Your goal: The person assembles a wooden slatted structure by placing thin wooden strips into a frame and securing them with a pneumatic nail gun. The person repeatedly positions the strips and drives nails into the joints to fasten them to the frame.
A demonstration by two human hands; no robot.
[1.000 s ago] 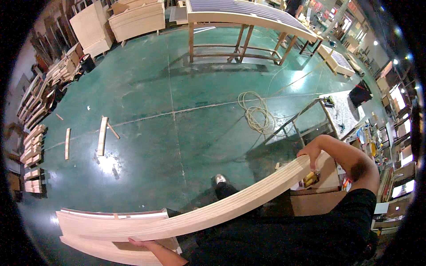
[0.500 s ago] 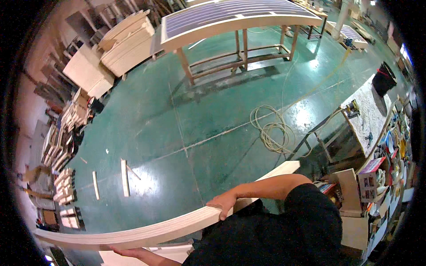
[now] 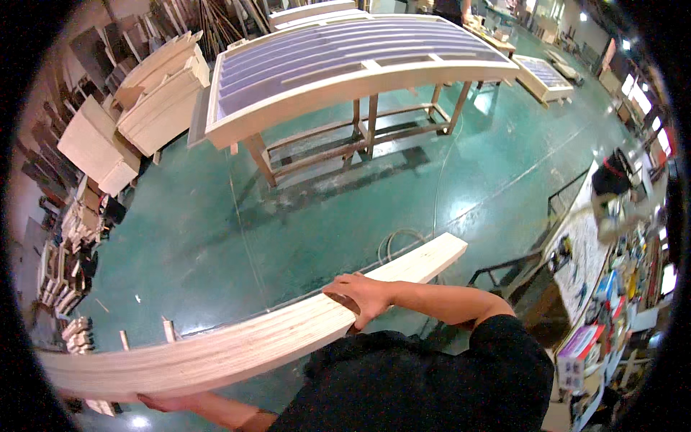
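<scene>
Looking down in the head view, a bundle of long pale boards (image 3: 216, 353) lay across the near side, held off the floor (image 3: 317, 223) in front of the dark shirt (image 3: 432, 381), its right end jutting well past the hands. The right hand (image 3: 363, 295) had its grip clasped around the bundle, fingers over the top and thumb on the near side. The left hand (image 3: 169, 402) supported the lower edge; its fingers were partly hidden, so how firmly they closed could not be told. With no strap showing, the boards could have slid apart if the load tipped. A quick turn might have swung the long right end into the right bench (image 3: 589, 252), or the slatted frame (image 3: 324, 96) on the far bench (image 3: 372, 126). The loose hose (image 3: 403, 231) could have caught a step.
</scene>
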